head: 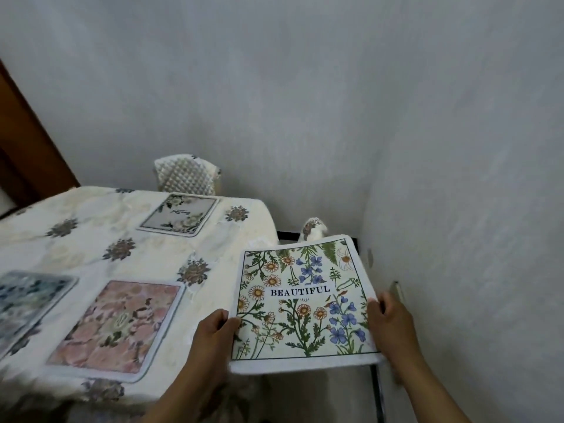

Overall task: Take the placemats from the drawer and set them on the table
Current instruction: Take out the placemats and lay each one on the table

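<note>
While three placemats (pixel 117 329) lie on the table (pixel 91 239), both hands' fingers (pixel 227 323) closed on a fourth, floral placemat (pixel 300 303).

Bare cloth lies open on the counter (pixel 91 239) between the pink placemat (pixel 117 328) and the grey placemat (pixel 180 215). The wall (pixel 457 209) crowds close on the right.

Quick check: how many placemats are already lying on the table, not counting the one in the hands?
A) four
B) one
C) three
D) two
C: a pink mat, a blue mat and a grey mat lie on the table; both hands hold the "BEAUTIFUL" mat off its edge.
</note>
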